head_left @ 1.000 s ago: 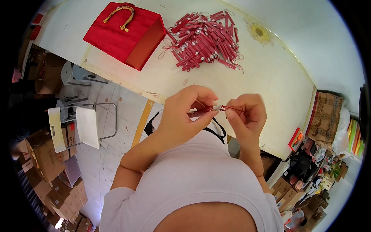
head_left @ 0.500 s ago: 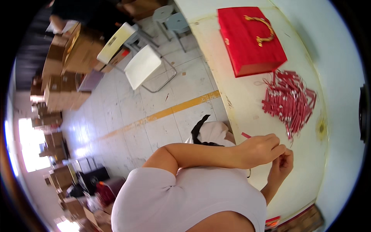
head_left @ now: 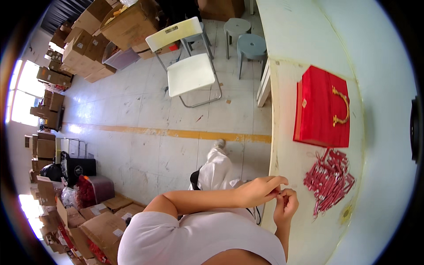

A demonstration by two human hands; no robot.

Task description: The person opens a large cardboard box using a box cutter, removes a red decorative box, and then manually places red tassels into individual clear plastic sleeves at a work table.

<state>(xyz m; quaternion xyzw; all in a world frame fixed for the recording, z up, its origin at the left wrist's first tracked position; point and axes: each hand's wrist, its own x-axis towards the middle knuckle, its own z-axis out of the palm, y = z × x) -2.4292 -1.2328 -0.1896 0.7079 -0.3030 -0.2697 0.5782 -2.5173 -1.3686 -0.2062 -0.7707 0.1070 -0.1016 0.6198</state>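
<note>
Dimly, a red sliver [head_left: 275, 191] shows between left hand [head_left: 258, 191] and right hand [head_left: 285, 209]; whether fingers [head_left: 277, 180] pinch it is unclear.

We've got 1 small red piece [head_left: 276, 191] pinched where the left fingers [head_left: 277, 180] meet the right fingers [head_left: 289, 194]. Only a sliver shows, tucked beneath the left fingers. The rest is finger-covered; we can't read its shape or tilt.

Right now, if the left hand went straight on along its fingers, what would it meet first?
The left hand would probably meet the right hand first: the two look bunched together. Past that, the red pile lies roughly in line; depth is unclear.
</note>
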